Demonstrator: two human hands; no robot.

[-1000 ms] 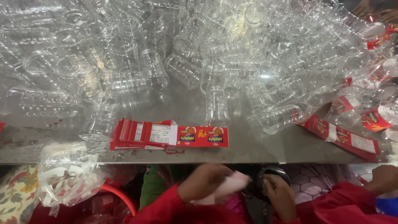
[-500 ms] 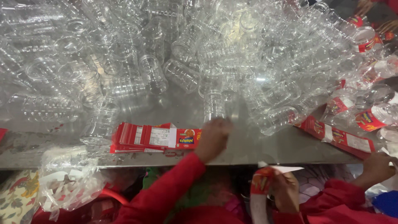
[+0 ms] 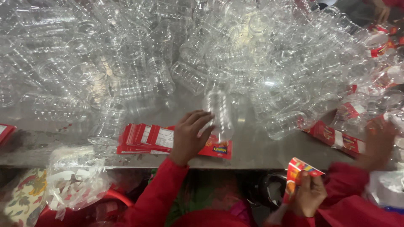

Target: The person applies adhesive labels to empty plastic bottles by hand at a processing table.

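Observation:
My left hand (image 3: 189,136) reaches over the steel table (image 3: 252,147) and curls its fingers around the lower part of a clear plastic bottle (image 3: 219,111) lying at the front of the pile. Under the hand lies a fanned stack of flat red labels (image 3: 143,138). My right hand (image 3: 310,194) is below the table edge, pinching a folded red label sleeve (image 3: 299,169). Both arms wear red sleeves.
A big heap of clear plastic bottles (image 3: 168,54) covers the far table. More red labels (image 3: 336,138) lie at the right, where another person's hand (image 3: 378,143) rests. A clear bag of scraps (image 3: 71,180) hangs at the front left edge.
My left hand rose from below the table edge, crossed the label stack and closed on the bottle. My right hand now holds a red label sleeve and has shifted right.

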